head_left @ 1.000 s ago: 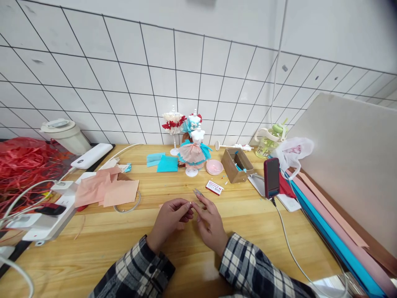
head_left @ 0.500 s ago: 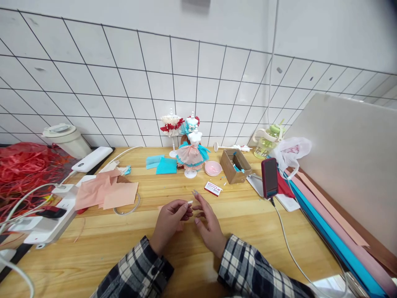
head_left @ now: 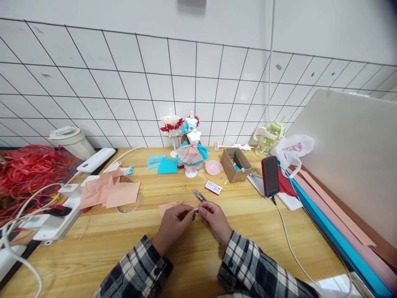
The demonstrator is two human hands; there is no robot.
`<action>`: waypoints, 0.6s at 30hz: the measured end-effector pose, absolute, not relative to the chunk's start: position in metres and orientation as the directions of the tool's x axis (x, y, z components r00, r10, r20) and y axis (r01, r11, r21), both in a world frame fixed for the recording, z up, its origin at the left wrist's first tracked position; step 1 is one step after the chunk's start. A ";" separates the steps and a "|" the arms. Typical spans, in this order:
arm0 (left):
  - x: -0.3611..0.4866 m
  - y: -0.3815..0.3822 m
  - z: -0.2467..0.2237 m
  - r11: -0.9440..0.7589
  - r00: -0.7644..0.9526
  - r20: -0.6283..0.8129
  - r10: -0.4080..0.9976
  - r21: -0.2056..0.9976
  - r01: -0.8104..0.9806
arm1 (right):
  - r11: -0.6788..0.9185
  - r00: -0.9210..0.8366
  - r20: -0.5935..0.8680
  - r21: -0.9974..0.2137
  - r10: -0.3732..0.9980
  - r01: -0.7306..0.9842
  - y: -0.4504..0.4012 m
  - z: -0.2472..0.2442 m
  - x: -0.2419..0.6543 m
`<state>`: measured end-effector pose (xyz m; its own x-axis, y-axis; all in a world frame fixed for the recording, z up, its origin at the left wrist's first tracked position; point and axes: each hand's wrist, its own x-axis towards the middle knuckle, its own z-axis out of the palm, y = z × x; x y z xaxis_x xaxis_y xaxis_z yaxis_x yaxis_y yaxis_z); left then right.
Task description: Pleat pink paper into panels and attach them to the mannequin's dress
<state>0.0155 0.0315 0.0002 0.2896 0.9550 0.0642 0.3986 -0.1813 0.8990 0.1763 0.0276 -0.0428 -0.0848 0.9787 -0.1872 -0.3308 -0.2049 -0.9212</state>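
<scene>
My left hand is closed in a pinch on one end of a small white piece, too small to name. From the other side my right hand pinches it with thumb and fingertips. Just beyond the fingertips lies a pair of thread snips, blades pointing away to the left. Partly behind my left hand is a peach fabric scrap on the table. Farther off, a white mini dress form wears a peach and turquoise paper-like dress.
Behind it stand other dressed forms. Around them are turquoise squares, a pink bowl, a cardboard box and a small packet. Peach sheets and a power strip lie left; a cabled phone-like device stands right.
My right hand has gone from spread fingers to a pinch on the small white piece beside my left fingers. The snips, hidden before, now show on the table. The view has shifted slightly.
</scene>
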 end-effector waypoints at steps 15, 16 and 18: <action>0.016 0.033 -0.007 -0.181 0.276 0.067 0.959 0.893 0.412 | -0.189 -0.084 -0.170 -0.902 0.982 -0.388 0.028 -0.044 0.177; 0.016 0.033 -0.007 -0.182 0.276 0.068 0.959 0.893 0.412 | -0.192 -0.091 -0.170 -0.903 0.981 -0.384 0.028 -0.045 0.178; 0.017 0.032 -0.006 -0.186 0.279 0.070 0.958 0.890 0.416 | -0.197 -0.096 -0.173 -0.903 0.980 -0.381 0.028 -0.045 0.178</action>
